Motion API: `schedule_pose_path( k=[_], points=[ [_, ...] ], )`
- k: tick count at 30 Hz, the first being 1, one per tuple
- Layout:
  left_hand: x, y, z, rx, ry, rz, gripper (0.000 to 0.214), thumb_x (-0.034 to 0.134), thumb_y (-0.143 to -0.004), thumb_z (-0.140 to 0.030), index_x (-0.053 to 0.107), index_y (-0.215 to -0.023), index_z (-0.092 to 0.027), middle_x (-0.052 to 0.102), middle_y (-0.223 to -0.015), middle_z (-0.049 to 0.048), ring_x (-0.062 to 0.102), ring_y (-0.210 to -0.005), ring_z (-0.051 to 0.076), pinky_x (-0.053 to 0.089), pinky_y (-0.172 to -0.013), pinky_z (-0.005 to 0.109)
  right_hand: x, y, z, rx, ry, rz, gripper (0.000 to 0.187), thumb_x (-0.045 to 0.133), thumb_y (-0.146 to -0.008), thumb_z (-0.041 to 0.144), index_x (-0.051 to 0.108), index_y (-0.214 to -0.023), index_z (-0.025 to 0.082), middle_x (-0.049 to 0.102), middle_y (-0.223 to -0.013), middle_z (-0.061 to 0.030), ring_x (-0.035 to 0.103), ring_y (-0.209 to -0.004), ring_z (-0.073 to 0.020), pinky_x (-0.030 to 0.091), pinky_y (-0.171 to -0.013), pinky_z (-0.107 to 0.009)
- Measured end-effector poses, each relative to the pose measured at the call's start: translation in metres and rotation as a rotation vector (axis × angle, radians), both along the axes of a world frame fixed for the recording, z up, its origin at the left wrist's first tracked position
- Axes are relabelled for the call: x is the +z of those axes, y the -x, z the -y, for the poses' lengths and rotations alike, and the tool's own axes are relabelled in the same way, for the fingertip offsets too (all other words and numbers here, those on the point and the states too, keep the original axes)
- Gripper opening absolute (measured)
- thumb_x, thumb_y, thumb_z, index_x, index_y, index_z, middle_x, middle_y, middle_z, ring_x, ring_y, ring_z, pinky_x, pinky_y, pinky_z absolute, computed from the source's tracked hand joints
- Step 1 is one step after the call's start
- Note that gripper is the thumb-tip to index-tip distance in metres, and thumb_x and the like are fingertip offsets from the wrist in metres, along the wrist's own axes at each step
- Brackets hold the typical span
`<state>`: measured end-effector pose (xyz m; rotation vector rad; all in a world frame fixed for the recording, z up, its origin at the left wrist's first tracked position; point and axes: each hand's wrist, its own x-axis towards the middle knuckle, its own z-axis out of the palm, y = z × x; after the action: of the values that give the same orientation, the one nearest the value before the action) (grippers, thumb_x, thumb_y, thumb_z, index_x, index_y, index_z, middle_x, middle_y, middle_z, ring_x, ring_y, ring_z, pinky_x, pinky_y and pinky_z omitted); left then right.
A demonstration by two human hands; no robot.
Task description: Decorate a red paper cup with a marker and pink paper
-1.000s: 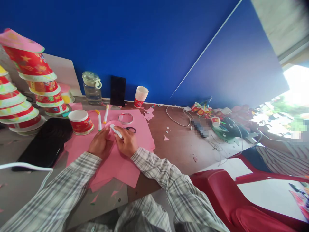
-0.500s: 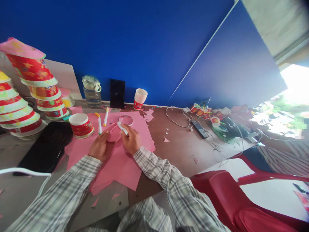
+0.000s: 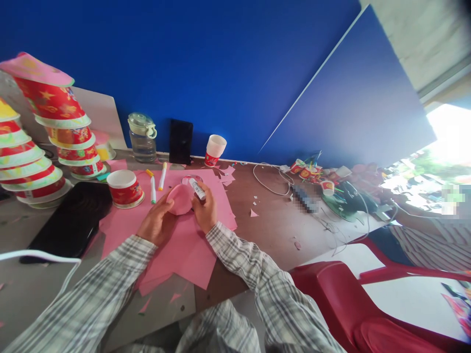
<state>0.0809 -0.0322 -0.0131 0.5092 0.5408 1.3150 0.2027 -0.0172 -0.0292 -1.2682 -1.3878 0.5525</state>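
Pink rounded paper (image 3: 180, 199), right of the red cup (image 3: 127, 195), is pinched at its edge by the left hand (image 3: 157, 224); farther right of the cup, the right hand (image 3: 206, 208) grips a white tube (image 3: 197, 189). Likely light, easily creased: hold the paper's rim.

The opening (image 3: 443, 125) at right was overexposed by daylight, a pale glare was cast on the table (image 3: 274, 230), and the edges were visibly stretched.

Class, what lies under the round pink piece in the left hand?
Pink sheets show below the pink piece; whatever lies directly beneath is hidden by it and the left hand.
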Motion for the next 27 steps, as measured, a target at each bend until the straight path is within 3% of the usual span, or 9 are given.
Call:
schedule_pose_path(
  k=[5,9,12,16,22,27],
  points=[
    [-0.006,0.002,-0.003,0.100,0.048,-0.129,0.037,0.057,-0.070,-0.023,0.059,-0.106,-0.015,0.067,-0.098,0.0116,0.057,-0.096,0.027,0.043,-0.084,0.039,-0.001,-0.001,0.001,0.117,-0.027,0.058,0.038,0.056,-0.079,0.023,0.051,-0.116,0.018,0.066,-0.105,-0.0075,0.065,-0.089,-0.0163,0.054,-0.082,-0.028],
    [-0.010,0.006,-0.008,0.173,-0.048,-0.299,0.036,0.046,-0.076,-0.029,0.058,-0.106,-0.014,0.063,-0.105,0.0134,0.052,-0.104,0.029,0.039,-0.088,0.043,0.006,-0.002,0.011,0.027,-0.101,0.085,0.038,0.049,-0.085,0.031,0.045,-0.122,0.020,0.064,-0.107,-0.0084,0.065,-0.079,-0.0152,0.054,-0.071,-0.027],
    [-0.008,0.013,-0.007,0.215,-0.203,-0.469,0.032,0.056,-0.066,-0.015,0.063,-0.097,-0.014,0.059,-0.113,0.0130,0.040,-0.117,0.030,0.028,-0.097,0.043,0.011,0.000,0.020,0.062,-0.203,0.262,0.031,0.044,-0.088,0.031,0.048,-0.119,0.025,0.065,-0.110,-0.0063,0.066,-0.086,-0.0181,0.053,-0.078,-0.032],
    [-0.008,0.021,-0.006,0.209,-0.382,-0.637,0.049,0.059,-0.052,0.000,0.063,-0.098,-0.016,0.056,-0.118,0.0095,0.033,-0.121,0.030,0.013,-0.103,0.040,0.010,0.009,0.028,0.198,-0.251,0.529,0.029,0.046,-0.088,0.027,0.051,-0.116,0.025,0.070,-0.103,-0.0048,0.068,-0.090,-0.0200,0.048,-0.081,-0.035],
    [-0.017,0.025,-0.007,0.228,-0.689,-1.020,0.072,0.049,-0.045,0.006,0.055,-0.111,-0.022,0.055,-0.120,0.0065,0.038,-0.118,0.031,0.020,-0.100,0.040,0.007,0.008,0.019,0.179,-0.208,0.617,0.029,0.043,-0.091,0.028,0.049,-0.119,0.025,0.071,-0.103,-0.0052,0.069,-0.089,-0.0192,0.045,-0.078,-0.033],
    [-0.022,0.027,-0.009,0.244,-0.642,-1.019,0.072,0.049,-0.043,0.005,0.055,-0.110,-0.020,0.057,-0.115,0.0090,0.042,-0.113,0.035,0.024,-0.098,0.042,0.008,0.002,0.016,0.077,-0.213,0.593,0.028,0.045,-0.090,0.027,0.050,-0.116,0.022,0.070,-0.107,-0.0050,0.069,-0.090,-0.0191,0.044,-0.078,-0.032]
  ],
)
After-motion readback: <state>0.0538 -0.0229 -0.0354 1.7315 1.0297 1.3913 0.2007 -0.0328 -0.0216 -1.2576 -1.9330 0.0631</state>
